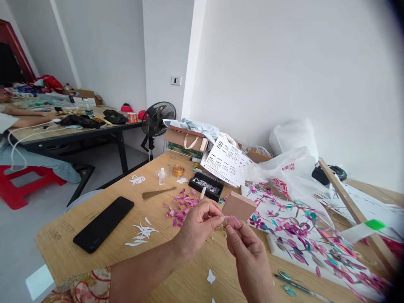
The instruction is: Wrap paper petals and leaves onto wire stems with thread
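In the head view, a slim pink piece (233,219) spans the short gap between the two hands, its long axis running mostly crosswise and sloping slightly down toward the right. The left hand (197,227) has thumb and forefinger closed on its left end, so from those fingertips the piece lies directly to the right. The right hand (252,261) is just as near, its thumb and forefinger pinched together on the other end, and from there the piece reaches up and leftward (exactly where the right pads meet it is hard to tell). Just beyond the piece stands a brown block (239,206); loose pink petals (181,206) lie on the wooden table (126,269), past the left hand and farther left.
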